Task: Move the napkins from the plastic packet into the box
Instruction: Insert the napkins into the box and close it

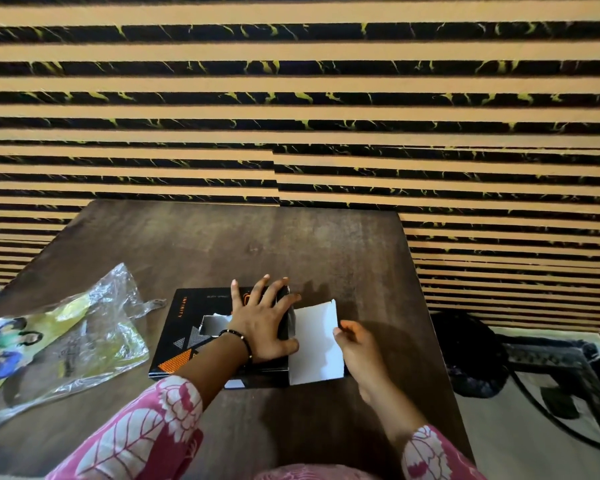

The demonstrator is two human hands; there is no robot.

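Observation:
A black box (pixel 187 327) with orange and grey triangles lies flat near the front middle of the brown table (pixel 194 244). A torn opening in its top shows white napkin (pixel 212 323) inside. My left hand (pixel 264 320) rests on the box's right part with straight, spread fingers. The box's white end flap (pixel 315 344) stands open at the right. My right hand (pixel 357 348) pinches that flap's right edge. The plastic packet (pixel 80 337), clear with a yellow-green print, lies crumpled and flat at the left of the table.
A striped tan-and-black wall panel (pixel 326 109) stands right behind the table. To the right, on the floor, lie a dark bag (pixel 471 355) and a black cable (pixel 548 420). Bare table surface stretches behind the box.

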